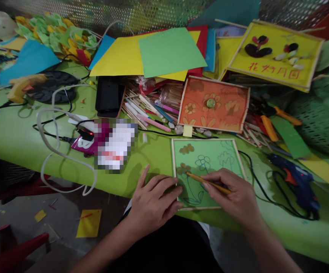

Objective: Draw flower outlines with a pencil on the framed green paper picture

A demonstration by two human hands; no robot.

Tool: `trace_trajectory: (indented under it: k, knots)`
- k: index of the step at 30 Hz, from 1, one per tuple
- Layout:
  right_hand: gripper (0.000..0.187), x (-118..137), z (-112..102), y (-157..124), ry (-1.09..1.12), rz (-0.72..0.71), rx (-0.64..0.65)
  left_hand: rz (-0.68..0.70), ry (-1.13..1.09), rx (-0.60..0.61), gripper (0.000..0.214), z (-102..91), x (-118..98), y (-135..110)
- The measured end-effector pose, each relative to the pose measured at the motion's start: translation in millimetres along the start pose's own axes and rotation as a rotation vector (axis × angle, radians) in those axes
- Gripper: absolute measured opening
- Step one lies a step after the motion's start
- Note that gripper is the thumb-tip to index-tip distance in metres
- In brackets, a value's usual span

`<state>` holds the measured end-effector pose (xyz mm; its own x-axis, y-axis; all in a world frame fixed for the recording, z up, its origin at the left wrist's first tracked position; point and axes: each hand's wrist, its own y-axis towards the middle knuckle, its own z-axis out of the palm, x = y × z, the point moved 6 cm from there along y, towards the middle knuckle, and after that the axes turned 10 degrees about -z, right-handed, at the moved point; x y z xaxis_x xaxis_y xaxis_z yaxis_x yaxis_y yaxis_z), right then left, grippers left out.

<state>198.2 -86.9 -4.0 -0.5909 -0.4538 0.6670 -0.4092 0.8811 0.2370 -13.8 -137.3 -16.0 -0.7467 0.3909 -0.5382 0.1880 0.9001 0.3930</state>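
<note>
A green framed card with drawn flowers lies at the near edge of the green table. My right hand is closed in a pinch on a thin yellow pencil, whose tip rests on the card near a brown flower. My left hand lies flat with fingers spread, pressing the card's left edge and lower corner.
A blue glue gun with a black cord lies to the right. Behind the card sit an orange framed picture, a yellow framed picture, coloured paper sheets, sticks and pens, a black box, white cables and a green basket.
</note>
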Motion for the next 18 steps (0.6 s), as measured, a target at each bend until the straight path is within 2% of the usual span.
trace_trajectory:
  k: [18]
  knots:
    - [0.009, 1.4, -1.1, 0.6, -0.028, -0.020, -0.005, 0.002, 0.009, 0.004, 0.024, 0.5, 0.3, -0.4]
